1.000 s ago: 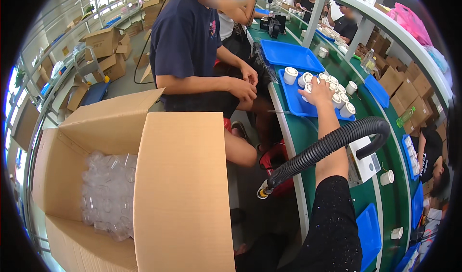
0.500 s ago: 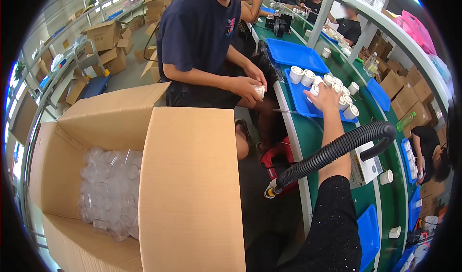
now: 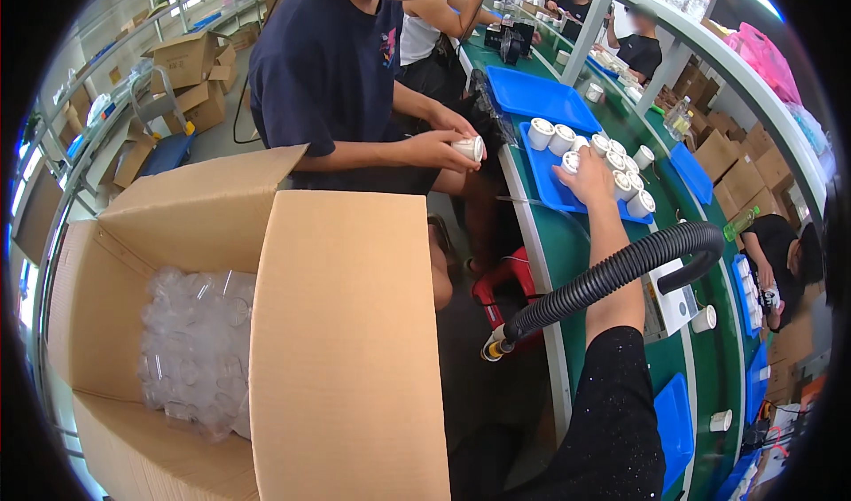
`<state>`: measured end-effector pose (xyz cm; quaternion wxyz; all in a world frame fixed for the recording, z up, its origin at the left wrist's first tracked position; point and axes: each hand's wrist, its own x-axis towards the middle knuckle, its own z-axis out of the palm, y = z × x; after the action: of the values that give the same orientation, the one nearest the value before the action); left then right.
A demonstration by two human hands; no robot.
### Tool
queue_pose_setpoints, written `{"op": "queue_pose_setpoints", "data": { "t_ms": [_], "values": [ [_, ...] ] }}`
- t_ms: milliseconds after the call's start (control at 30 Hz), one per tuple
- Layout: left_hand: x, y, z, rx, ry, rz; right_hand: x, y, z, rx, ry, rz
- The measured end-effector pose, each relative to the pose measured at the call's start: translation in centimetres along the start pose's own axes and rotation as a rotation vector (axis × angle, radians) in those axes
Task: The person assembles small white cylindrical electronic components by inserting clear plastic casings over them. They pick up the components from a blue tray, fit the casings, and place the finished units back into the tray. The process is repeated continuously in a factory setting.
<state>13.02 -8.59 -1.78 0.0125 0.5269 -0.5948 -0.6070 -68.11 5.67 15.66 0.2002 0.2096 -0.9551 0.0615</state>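
My right hand [image 3: 589, 178] reaches over the near part of a blue tray [image 3: 558, 198] on the green bench. Its thumb and fingers are closed around a small white cylindrical part [image 3: 571, 161] with a round top. Several similar white cylindrical parts [image 3: 639, 203] stand close together in the tray, just right of my hand and beyond it. My left hand is not in view.
An open cardboard box [image 3: 346, 341] with clear plastic cups [image 3: 195, 350] stands at left. A black corrugated hose [image 3: 612, 279] arches over my forearm. A co-worker [image 3: 328, 76] sits beyond the box, holding another white part [image 3: 468, 149]. An empty-looking blue tray [image 3: 545, 98] lies farther back.
My right hand, spread over the parts before, has closed on one at the tray's left side. The co-worker has leaned left, and the view has shifted slightly.
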Motion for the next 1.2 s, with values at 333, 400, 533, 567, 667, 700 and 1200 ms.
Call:
{"op": "queue_pose_setpoints", "data": {
  "t_ms": [333, 400, 533, 567, 667, 700, 1200],
  "values": [
    [0.4, -1.4, -0.5, 0.174, 0.03, 0.152, 1.4, -1.9, -0.2, 0.06, -0.054, 0.1],
    [1.2, -1.8, -0.3, 0.103, -0.004, 0.165, 1.6, 0.7, 0.9, 0.038, -0.013, 0.124],
    [-0.7, 2.2, 0.8, -0.006, 0.016, 0.055, 4.8, 2.2, 1.5, 0.102, -0.19, 0.162],
    [-1.0, 3.3, 1.3, -0.009, 0.021, 0.018, 4.9, 2.5, 1.6, 0.14, -0.233, 0.136],
    [-1.3, 3.5, 1.5, -0.014, 0.043, -0.02, 5.5, 2.2, 1.8, 0.244, -0.327, 0.143],
    [-0.8, 3.6, 1.6, -0.012, 0.037, -0.017, 6.1, 2.8, 2.1, 0.25, -0.346, 0.146],
    [-0.4, 4.4, 2.9, -0.015, 0.05, -0.042, 8.1, 3.3, 3.1, 0.141, -0.307, 0.264]
  ]
}}
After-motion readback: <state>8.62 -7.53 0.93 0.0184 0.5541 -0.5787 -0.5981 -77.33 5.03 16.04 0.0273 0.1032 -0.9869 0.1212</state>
